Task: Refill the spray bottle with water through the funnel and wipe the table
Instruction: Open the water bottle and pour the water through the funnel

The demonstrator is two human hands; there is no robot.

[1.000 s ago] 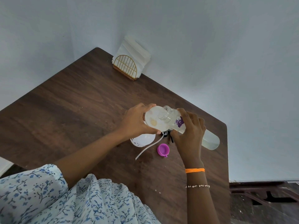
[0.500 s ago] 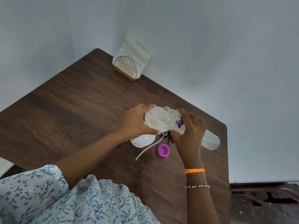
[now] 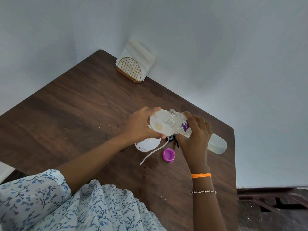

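My left hand (image 3: 141, 125) grips a round translucent white funnel (image 3: 158, 125) over the middle of the dark wooden table (image 3: 75, 114). My right hand (image 3: 195, 135) holds a clear water bottle (image 3: 216, 145) with a purple label, tilted so its open mouth rests over the funnel's bowl. A little water lies in the bottle's raised far end. Just below my left hand a white rounded body (image 3: 147, 145) shows, apparently the spray bottle. The black spray head (image 3: 171, 139) with its white tube (image 3: 150, 155) lies on the table beside it.
A purple cap (image 3: 168, 155) lies on the table near my right wrist. A gold wire napkin holder (image 3: 131, 69) full of white napkins stands at the far corner against the wall. The table's right edge runs close to the bottle's base. Dark wooden furniture (image 3: 275, 202) stands lower right.
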